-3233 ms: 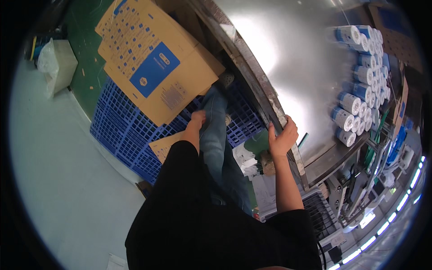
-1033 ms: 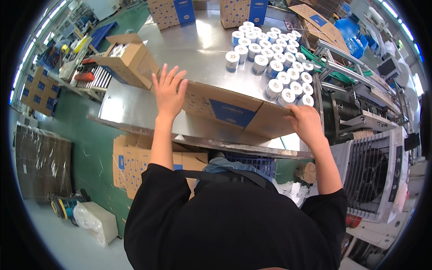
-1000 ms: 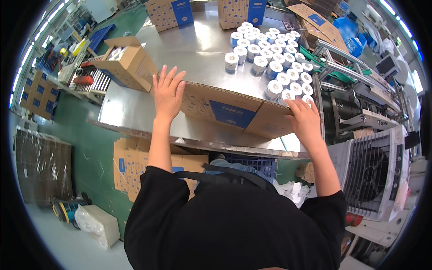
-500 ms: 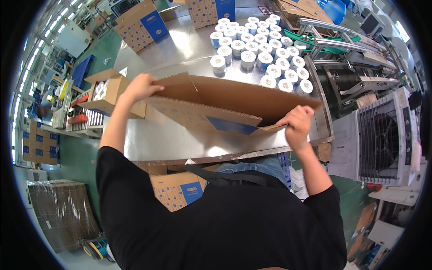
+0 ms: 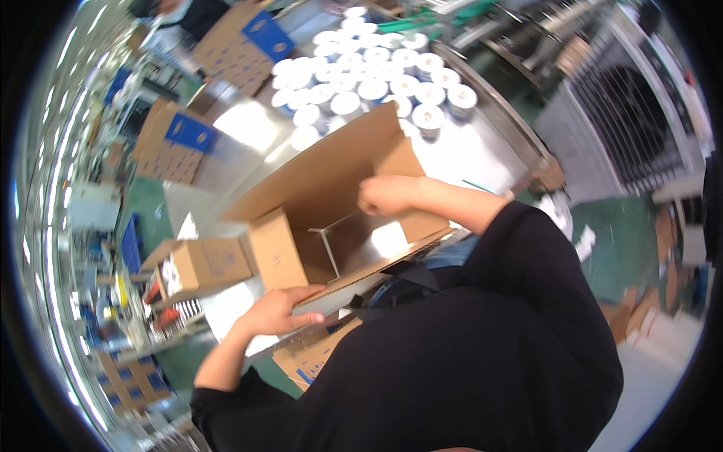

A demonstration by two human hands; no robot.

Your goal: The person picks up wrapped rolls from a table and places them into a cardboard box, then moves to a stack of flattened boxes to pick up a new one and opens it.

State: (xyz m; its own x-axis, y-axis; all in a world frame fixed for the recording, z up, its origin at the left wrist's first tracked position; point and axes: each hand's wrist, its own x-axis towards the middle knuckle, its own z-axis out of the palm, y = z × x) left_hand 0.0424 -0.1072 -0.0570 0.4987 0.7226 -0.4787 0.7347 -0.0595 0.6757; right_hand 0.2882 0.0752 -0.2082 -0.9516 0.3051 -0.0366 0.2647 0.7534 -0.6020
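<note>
An open cardboard box (image 5: 316,181) stands on the metal table in front of me, its tall far panel raised and a short flap at its left end. Shiny metal shows through the opening. At the near left corner, my left hand (image 5: 277,310) grips the edge of the near panel, fingers above it and thumb below. My right hand (image 5: 388,194) is closed with curled fingers over the box's opening, close to the right end panel. Nothing sticks out of that hand. Just beyond the box, many white-topped rolls or tubs (image 5: 374,87) stand in a cluster.
Two printed cartons (image 5: 172,143) stand at the far left of the table. An open carton (image 5: 213,265) with white things in it sits on the left. Machine rails (image 5: 482,22) are at the far right, a grey air cooler (image 5: 617,98) at right. Another person (image 5: 181,22) is at the back left.
The box has gone from narrow and flattened to spread open. My right hand has left its right edge and moved in over the opening. My left hand has come nearer. The view has turned.
</note>
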